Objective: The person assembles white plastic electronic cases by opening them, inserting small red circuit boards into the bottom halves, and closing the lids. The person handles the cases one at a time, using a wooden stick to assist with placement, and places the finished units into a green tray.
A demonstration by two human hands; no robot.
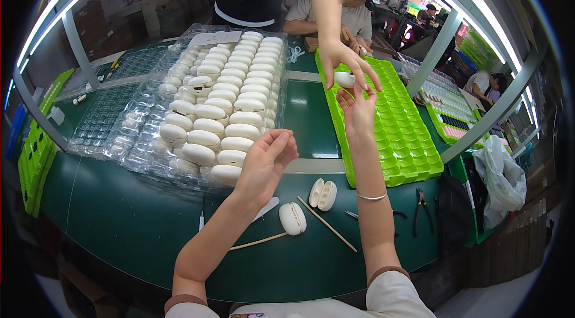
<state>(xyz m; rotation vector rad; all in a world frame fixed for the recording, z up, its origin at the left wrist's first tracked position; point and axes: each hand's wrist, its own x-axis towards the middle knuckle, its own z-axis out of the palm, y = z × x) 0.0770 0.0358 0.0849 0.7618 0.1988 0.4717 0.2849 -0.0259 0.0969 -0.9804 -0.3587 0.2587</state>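
My right hand (pixel 359 113) reaches over the green tray, palm up, its fingers spread apart. Its fingertips are just below a small white rounded piece (pixel 345 79), which sits between the fingers of a co-worker's hand (pixel 344 60) coming down from above. Whether my fingertips touch the piece is hard to tell. My left hand (pixel 268 161) is held with curled fingers, thumb against them, in front of the stacked white cases; what it holds, if anything, is hidden. Below it lie a closed white oval case (pixel 293 218) and an opened white case (pixel 323 194) with hollow compartments.
Clear plastic trays of white oval cases (pixel 230 102) are stacked at centre left. A bright green moulded tray (pixel 395 126) lies to the right. Wooden sticks (pixel 326 224), black-and-yellow pliers (pixel 423 213) and a black pouch (pixel 453 216) are on the green table (pixel 132 216). Metal posts frame the bench.
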